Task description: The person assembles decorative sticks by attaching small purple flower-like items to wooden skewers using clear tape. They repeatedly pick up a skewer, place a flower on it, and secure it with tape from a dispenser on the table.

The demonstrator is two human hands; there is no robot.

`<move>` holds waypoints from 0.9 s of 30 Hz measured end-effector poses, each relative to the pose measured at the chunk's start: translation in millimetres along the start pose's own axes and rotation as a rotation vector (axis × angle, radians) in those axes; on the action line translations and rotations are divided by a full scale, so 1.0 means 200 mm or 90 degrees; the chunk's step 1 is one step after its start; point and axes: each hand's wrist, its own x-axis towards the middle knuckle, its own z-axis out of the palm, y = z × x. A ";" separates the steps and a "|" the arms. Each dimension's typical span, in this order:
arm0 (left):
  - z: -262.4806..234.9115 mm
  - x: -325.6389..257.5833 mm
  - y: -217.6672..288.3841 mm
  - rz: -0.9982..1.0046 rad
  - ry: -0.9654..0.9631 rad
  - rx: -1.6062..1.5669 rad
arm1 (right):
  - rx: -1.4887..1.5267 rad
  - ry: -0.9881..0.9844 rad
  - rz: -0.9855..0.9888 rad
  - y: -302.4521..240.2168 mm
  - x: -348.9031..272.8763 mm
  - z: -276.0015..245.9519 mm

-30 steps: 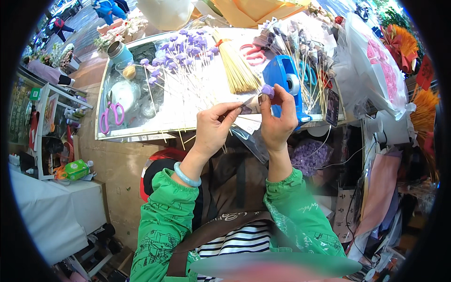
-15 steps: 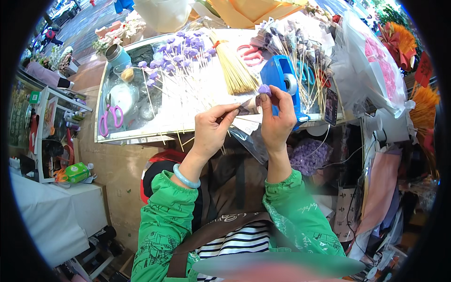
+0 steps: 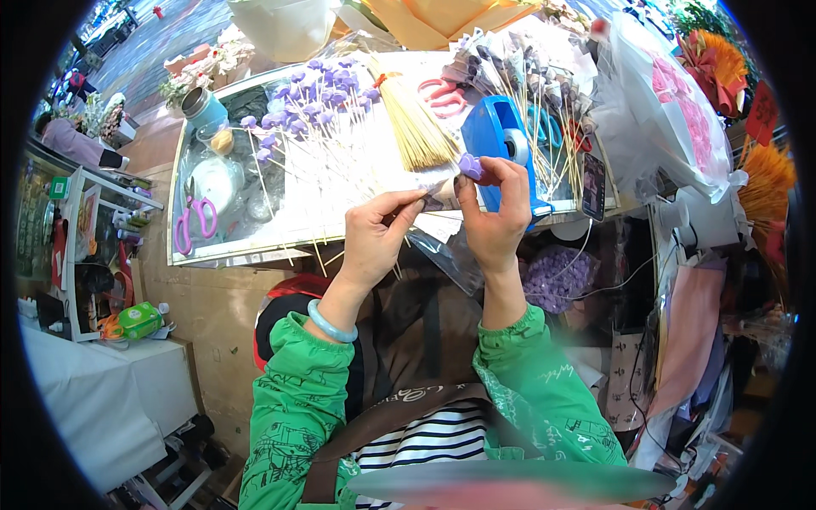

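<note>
Above the near edge of the table, a small purple flower [image 3: 470, 167] is held upright in my right hand [image 3: 495, 223], between thumb and fingers. Around its lower part sits a piece of brown and beige wrapping paper [image 3: 440, 195]. My left hand [image 3: 374, 238] pinches the paper's other side, its fingers pressed together. Just beyond my right hand stands a blue tape dispenser [image 3: 493, 127] with a roll of clear tape. Several purple flowers on thin sticks [image 3: 319, 98] lie farther left, next to a bundle of bare sticks [image 3: 412, 127]. The flower's stem is hidden.
Pink scissors [image 3: 442, 97] lie at the back, purple scissors [image 3: 197, 223] at the left. Wrapped flowers on sticks [image 3: 527, 72] fill the right back, with a phone [image 3: 594, 187] at the corner. A bag of purple flowers [image 3: 557, 276] sits below the table. A large white-wrapped bouquet [image 3: 633, 110] stands right.
My right thumb has shifted down from the flower onto the paper, and the purple flower shows more. Both hands have moved slightly left with the view.
</note>
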 end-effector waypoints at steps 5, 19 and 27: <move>0.00 0.00 -0.01 -0.003 -0.009 -0.006 | -0.014 -0.009 -0.005 0.01 0.01 -0.01; 0.01 0.01 -0.03 -0.030 -0.025 0.003 | -0.008 -0.024 0.027 0.02 0.01 -0.04; 0.01 0.02 -0.06 -0.101 0.008 -0.083 | 0.055 -0.096 0.063 0.00 0.00 -0.06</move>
